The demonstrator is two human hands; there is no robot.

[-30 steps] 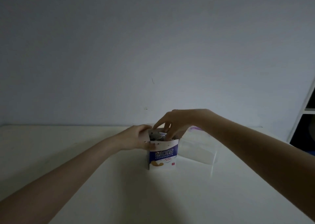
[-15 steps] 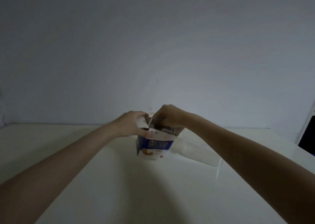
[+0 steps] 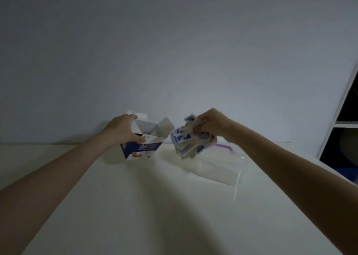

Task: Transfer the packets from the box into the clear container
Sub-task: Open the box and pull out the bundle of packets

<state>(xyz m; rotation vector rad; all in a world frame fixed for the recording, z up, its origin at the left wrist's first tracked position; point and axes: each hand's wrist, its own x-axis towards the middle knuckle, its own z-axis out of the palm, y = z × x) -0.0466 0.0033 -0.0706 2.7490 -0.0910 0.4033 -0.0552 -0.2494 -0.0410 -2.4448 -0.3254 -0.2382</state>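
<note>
Two bare hands work above your pale table top (image 3: pixel 135 206). Your left hand (image 3: pixel 121 131) grips the near left wall of the blue and white printed cardboard box (image 3: pixel 142 151), thumb curled over the front face just above the printed band and fingers wrapped round the upper edge. That box stands on the table with its top flaps (image 3: pixel 166 125) folded open; pale contents show just inside its mouth, too dim to identify. Your right hand (image 3: pixel 211 124) is closed tightly, fingers curled, on the top of a bunch of blue and white crinkled packets (image 3: pixel 188 142), which hangs in the air below the hand. The bunch sits to the right of the box, apart from it, and above the near left end of the clear rectangular plastic container (image 3: pixel 219 169). That container rests on the table just right of the box, with a purple handle (image 3: pixel 224 146) showing at its far side. Whether any packets lie inside the container cannot be told. A grey wall (image 3: pixel 174 41) rises behind the table, and a white shelf frame (image 3: pixel 346 103) stands at the right edge.
</note>
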